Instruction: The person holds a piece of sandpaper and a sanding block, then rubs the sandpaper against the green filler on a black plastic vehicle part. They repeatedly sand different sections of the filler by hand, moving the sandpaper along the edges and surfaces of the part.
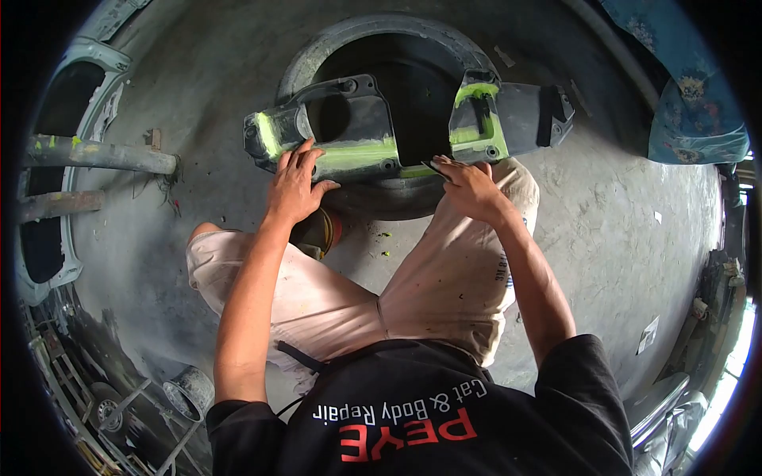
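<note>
A dark plastic panel (361, 119) with yellow-green filler along its lower edge and around its openings lies across a large tire (381, 28). My left hand (296, 186) rests on the panel's lower left edge, fingers apart, with the fingertips on the filler. At the lower edge of the panel's right part, my right hand (472, 189) is closed on a small, thin dark piece (436, 169), which touches the narrow filler-covered strip below the central gap. What that piece is, I cannot make out.
A round container (326, 232) stands between my legs, below the tire. Pipe-like stands (107, 155) and a pale frame are at the left. Blue patterned cloth (698, 119) hangs at the upper right. A bucket (189, 393) sits at the lower left.
</note>
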{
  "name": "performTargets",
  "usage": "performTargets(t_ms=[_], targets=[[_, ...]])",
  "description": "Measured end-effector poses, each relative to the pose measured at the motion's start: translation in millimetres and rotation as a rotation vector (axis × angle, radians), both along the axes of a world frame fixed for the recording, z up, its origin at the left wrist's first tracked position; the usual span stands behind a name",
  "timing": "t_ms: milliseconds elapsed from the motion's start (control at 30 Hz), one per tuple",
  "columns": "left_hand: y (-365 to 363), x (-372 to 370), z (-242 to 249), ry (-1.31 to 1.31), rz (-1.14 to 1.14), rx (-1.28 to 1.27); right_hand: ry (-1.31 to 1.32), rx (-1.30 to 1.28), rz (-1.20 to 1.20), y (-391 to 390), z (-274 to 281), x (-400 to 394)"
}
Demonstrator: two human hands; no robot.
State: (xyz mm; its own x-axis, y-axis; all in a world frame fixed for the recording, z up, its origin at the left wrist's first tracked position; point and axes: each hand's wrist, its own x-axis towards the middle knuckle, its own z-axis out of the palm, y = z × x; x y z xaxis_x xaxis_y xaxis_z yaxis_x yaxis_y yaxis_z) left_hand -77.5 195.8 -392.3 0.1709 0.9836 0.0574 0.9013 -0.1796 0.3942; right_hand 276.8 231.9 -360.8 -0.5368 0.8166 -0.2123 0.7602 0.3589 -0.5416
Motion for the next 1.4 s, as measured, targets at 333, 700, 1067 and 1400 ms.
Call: performTargets(t_ms=[333, 700, 1067, 1400], targets=[[0.3, -0.6, -2.2, -0.009, -0.019, 0.050, -0.154, -0.065, -0.049, -0.2, 13.9, -5.2], [4.6, -3.5, -1.6, 0.035, -0.040, -0.021, -0.236, -0.023, 0.010, -6.2, 16.3, -22.9], [4.8, -4.9, -6.9, 0.077, -0.066, -0.006, -0.296, 0.296, 0.024, -13.1, -3.6, -47.1], [3.8, -1.4, -0.5, -0.017, -0.027, -0.024, -0.387, 0.486, 0.063, -10.8, -13.7, -45.3]])
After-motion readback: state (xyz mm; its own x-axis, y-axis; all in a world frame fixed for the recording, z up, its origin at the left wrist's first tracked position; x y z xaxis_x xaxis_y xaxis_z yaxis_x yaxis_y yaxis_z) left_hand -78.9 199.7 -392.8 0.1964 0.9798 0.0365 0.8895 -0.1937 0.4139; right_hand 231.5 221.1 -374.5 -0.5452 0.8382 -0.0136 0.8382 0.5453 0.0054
